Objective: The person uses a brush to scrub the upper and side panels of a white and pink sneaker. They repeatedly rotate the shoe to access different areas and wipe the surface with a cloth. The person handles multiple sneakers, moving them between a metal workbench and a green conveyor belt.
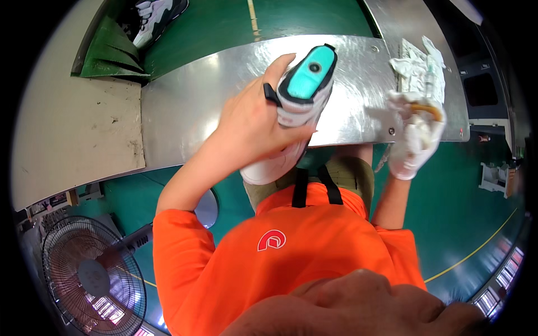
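Note:
My bare left hand (255, 115) is wrapped round a white and black sneaker (300, 115) above the metal bench's front part. The shoe's opening faces up and shows a teal insole (308, 81) with a dark round spot at the heel. Its white toe points down toward my lap. My right hand (417, 134), in a stained white glove, is curled at the bench's right front edge. A brownish-orange strip shows at its fingers, too blurred to name. Just beyond that hand lie crumpled white cloths (412, 73).
The bare metal bench (190, 112) spans the front, with a beige panel (73, 123) at its left. Behind it runs a green belt (207, 47), with another sneaker (154, 22) at the far left. A standing fan (92, 277) is at the lower left.

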